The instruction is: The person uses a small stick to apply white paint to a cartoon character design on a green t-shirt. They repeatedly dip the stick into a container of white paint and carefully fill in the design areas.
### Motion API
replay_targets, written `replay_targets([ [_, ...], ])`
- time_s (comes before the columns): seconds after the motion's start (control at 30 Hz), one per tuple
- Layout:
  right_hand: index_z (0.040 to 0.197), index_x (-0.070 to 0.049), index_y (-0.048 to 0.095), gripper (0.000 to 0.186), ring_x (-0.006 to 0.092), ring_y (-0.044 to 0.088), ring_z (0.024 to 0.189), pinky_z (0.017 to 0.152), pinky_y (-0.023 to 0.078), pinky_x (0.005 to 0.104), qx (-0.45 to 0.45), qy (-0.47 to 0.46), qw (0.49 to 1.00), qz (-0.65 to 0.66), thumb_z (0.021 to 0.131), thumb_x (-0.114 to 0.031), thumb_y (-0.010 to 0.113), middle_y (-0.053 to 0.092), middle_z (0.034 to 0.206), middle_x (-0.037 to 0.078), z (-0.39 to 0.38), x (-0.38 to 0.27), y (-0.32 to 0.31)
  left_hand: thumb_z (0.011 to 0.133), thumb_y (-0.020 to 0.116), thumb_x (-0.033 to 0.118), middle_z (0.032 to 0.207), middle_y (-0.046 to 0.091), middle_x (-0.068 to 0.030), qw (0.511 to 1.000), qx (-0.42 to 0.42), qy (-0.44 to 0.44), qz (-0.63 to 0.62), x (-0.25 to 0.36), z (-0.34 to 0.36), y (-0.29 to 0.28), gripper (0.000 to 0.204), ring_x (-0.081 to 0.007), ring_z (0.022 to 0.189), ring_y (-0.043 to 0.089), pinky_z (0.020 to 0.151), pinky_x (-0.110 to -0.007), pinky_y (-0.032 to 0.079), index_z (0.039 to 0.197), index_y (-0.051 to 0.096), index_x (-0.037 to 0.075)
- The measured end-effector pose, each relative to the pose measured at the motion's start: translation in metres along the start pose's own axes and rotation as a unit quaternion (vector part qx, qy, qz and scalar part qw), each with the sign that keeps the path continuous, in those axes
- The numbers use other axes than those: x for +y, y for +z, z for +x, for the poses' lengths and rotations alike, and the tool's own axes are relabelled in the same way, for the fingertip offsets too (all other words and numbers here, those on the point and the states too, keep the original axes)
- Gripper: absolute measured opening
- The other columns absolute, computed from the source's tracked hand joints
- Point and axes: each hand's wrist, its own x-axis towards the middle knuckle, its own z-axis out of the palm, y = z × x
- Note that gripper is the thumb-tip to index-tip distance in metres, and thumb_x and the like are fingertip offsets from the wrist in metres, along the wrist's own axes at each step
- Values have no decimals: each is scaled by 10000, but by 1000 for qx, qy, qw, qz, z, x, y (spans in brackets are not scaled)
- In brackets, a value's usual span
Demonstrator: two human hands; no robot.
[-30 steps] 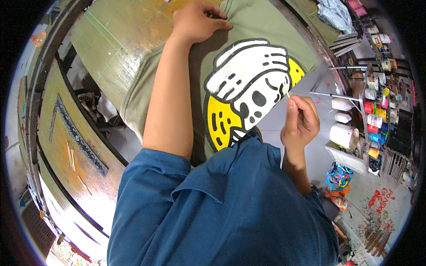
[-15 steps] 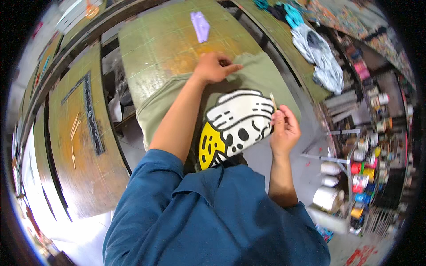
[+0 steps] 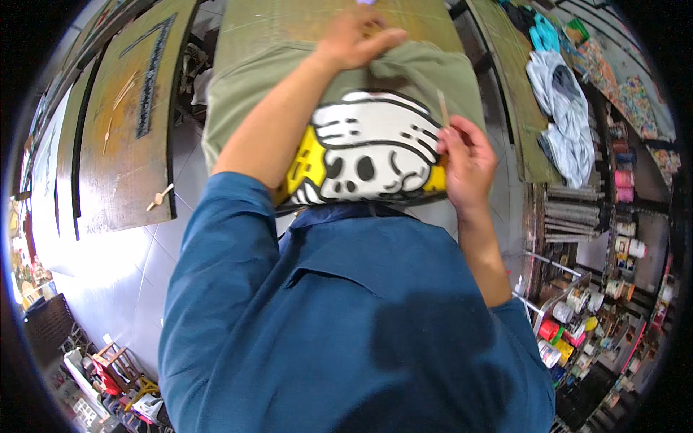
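While the olive-green shirt (image 3: 253, 94) lies flat on the green bench (image 3: 303, 22), its printed side faces up: a white skull design (image 3: 372, 155) on a yellow disc, placed at the near end of the cloth, just beyond the person's blue overshirt (image 3: 346, 325). Left hand (image 3: 354, 40) at the far end of the shirt, fingers curled down, pressing or pinching the fabric (which of the two cannot be told). Right hand (image 3: 465, 162) at the right edge of the print, closed in a pinch on a thin pale stick (image 3: 442, 108); the stick stands up toward the far side, its free end over the green cloth. Left of the bench: brown boards (image 3: 123, 144) with a small gap of tiled floor between. Right: a second bench with crumpled pale garments (image 3: 563, 108). Near right: shelves with pots and jars of colour (image 3: 577, 317).
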Motion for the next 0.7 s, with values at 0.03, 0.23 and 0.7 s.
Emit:
replay_targets([
  [0.03,1201,48,628,234,91,628,808,744,522,230,-15,2,1000,-7,980,-27,650,694,951,71,0,-2,2,890,743,418,843,710,-144,991,65,93,78,-6,1,-1,382,-284,819,689,742,-390,528,875,731,37],
  [0.23,1176,53,641,209,95,638,822,745,530,226,-41,1,996,77,978,-10,646,700,973,73,2,2,7,911,738,254,950,706,-120,982,133,62,117,32,-22,-43,235,-238,879,672,808,-346,518,978,718,30],
  [0.7,1189,42,620,206,118,576,811,725,467,244,-38,-35,996,73,987,0,613,657,940,79,-3,20,-19,781,791,-2,975,688,-131,838,325,-200,391,191,-296,-181,189,-299,904,655,815,-372,515,948,711,31],
])
